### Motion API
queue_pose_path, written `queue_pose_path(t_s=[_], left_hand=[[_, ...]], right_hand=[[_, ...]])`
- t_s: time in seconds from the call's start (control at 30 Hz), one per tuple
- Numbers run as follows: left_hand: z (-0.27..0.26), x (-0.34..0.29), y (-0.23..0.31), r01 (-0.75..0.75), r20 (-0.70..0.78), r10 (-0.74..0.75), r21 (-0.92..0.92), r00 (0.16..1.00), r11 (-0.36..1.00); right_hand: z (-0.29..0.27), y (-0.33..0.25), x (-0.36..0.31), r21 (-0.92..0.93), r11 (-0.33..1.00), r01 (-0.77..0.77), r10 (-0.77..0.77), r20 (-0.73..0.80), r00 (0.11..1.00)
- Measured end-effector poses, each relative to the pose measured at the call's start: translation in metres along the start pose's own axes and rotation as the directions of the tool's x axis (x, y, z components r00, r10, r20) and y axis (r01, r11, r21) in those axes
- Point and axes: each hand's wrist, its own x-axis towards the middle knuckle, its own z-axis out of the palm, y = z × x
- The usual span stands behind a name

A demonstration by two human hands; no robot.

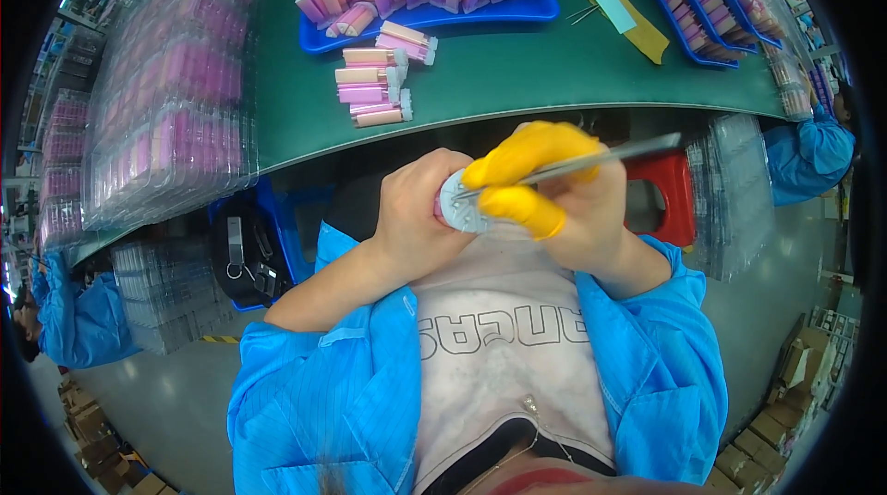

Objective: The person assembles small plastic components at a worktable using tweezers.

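Observation:
My left hand [414, 210] is closed around a small piece with a round pale-blue end face [459, 205]; the fingers hide most of its body, with a bit of pink at its edge. In my right hand [584, 204], yellow covers sit on the fingers, which pinch a pair of metal tweezers [605, 156]. The tweezer tips meet the pale-blue face. Both hands are above my lap, just off the table edge. Beyond them on the green table [499, 79] lie several loose pink and peach cylinder bundles [370, 77] with pale-blue ends.
A blue tray [545, 14] full of similar bundles stands at the back. Clear packs [171, 79] are stacked at left, more blue trays [730, 53] at right, near a yellow strip [650, 40]. Below are a red stool [682, 204] and a black bag [245, 259]. People in blue work at both sides.

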Motion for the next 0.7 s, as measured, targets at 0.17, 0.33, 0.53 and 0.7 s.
queue_pose_path(t_s=[0.17,0.33,0.53,0.7], left_hand=[[-0.001,-0.004,-0.006,0.106,0.114,-0.084,-0.2,0.99,0.974],[-0.001,-0.002,-0.005,0.107,0.131,-0.081,-0.205,0.988,0.973],[0.0,-0.003,-0.008,0.091,0.146,-0.064,-0.181,0.987,0.979],[-0.001,0.001,-0.006,0.033,0.144,-0.017,-0.11,0.989,0.993]], right_hand=[[0.001,0.004,-0.005,0.124,0.992,0.029,-0.019,-0.076,0.997],[-0.003,0.009,-0.005,-0.045,0.996,0.078,-0.079,-0.021,0.997],[-0.002,0.011,-0.006,-0.03,0.997,0.073,-0.075,-0.09,0.993],[-0.002,0.006,-0.006,-0.17,0.985,0.036,-0.055,-0.11,0.992]])
